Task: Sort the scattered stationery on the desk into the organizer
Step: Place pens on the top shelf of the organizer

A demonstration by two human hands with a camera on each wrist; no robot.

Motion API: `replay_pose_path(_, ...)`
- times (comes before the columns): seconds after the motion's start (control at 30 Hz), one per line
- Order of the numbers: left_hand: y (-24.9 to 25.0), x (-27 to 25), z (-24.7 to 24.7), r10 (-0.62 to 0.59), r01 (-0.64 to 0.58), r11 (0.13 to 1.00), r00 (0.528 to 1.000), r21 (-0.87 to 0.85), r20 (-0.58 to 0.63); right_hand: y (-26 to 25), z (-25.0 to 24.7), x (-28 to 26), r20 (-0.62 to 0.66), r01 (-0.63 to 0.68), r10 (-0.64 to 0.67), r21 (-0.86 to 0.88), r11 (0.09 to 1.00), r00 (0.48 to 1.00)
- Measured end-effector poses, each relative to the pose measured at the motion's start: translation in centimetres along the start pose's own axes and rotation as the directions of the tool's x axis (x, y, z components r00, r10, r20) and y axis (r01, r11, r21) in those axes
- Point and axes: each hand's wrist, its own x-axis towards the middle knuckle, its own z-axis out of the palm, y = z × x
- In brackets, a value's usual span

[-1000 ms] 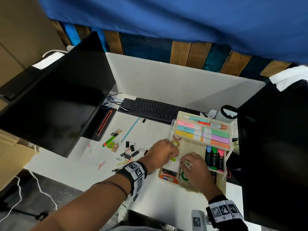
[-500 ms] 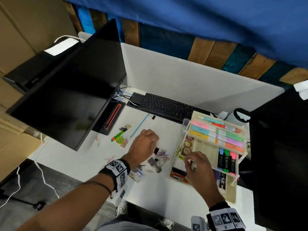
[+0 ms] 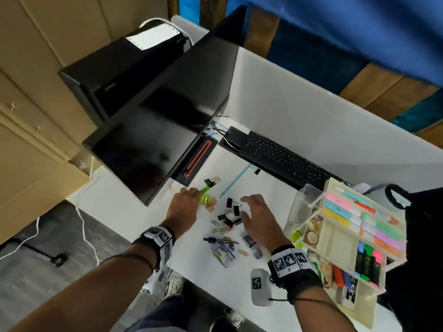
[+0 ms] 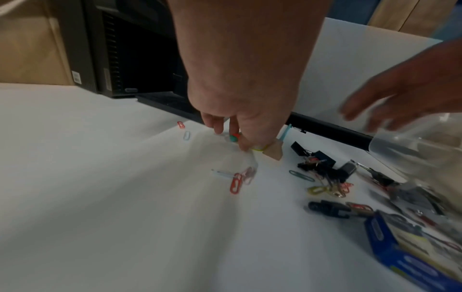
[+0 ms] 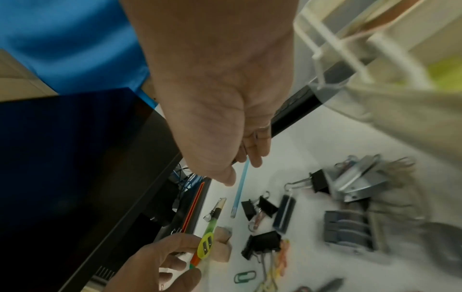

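On the white desk, my left hand (image 3: pixel 191 195) reaches to the far left of the scatter. Its fingertips (image 4: pixel 237 142) curl round the near orange end of a green pen (image 5: pixel 211 227), which carries a round yellow-green sharpener (image 3: pixel 205 199). A small wooden block (image 4: pixel 273 152) lies just right of them. My right hand (image 3: pixel 244 207) hovers with relaxed fingers, holding nothing, over a pile of black binder clips (image 3: pixel 231 213). A thin blue pen (image 5: pixel 240 187) lies beyond its fingertips. The cream organizer (image 3: pixel 335 238) stands at the right, holding sticky notes, highlighters and tape rolls.
Coloured paper clips (image 4: pixel 236 182) and a blue staples box (image 3: pixel 224 255) lie near the desk's front edge. A black monitor (image 3: pixel 155 130) overhangs the left side, and a keyboard (image 3: pixel 282 159) sits behind. A clear cup (image 3: pixel 304 202) hangs on the organizer's left side.
My left hand has moved left from the clip pile to the green pen. My right hand has left the organizer and come over the binder clips.
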Motion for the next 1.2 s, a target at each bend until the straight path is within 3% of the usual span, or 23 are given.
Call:
replay_pose_path(0.1,-0.4,-0.7,0.0,-0.029,0.029,0.998,1.0,-0.051,0.008,-0.9,1.7,3.6,0.054,-0.045,0.048,-0.056,0.997,0.997)
replay_pose_path(0.27,-1.3,-1.5,-0.7,-0.077,0.08,0.991,0.997,-0.104,0.033,-1.8,4.0,7.6,0.004,-0.09,0.092,-0.143,0.986,0.996)
replay_pose_path(0.5,-3.2,-1.6,0.0,-0.172,0.173,0.946,0.985,-0.275,0.031,-1.1,6.4,8.9,-0.127,-0.237,0.214,-0.198,0.951,0.968)
replay_pose_path(0.7,-4.4,-1.9,0.9,-0.209,0.218,0.89,0.976,-0.4,0.068,-2.3,6.2,7.7,-0.242,-0.387,0.392,0.068,0.919,0.888)
replay_pose_path(0.83,-4.4,-2.6,0.6,-0.21,0.2,0.87,0.977,-0.451,0.028,-2.0,6.2,7.0,-0.197,-0.43,0.422,0.004,0.903,0.885)
replay_pose_path(0.97,-3.7,-3.2,-0.2,-0.178,0.146,0.863,0.984,-0.483,-0.022,-1.4,6.1,6.5,-0.151,-0.411,0.4,-0.052,0.91,0.904)
replay_pose_path(1.2,-0.1,-3.4,-2.6,-0.087,0.006,0.813,0.99,-0.583,-0.11,-4.0,1.3,3.4,-0.33,-0.172,0.244,0.232,0.957,0.912)
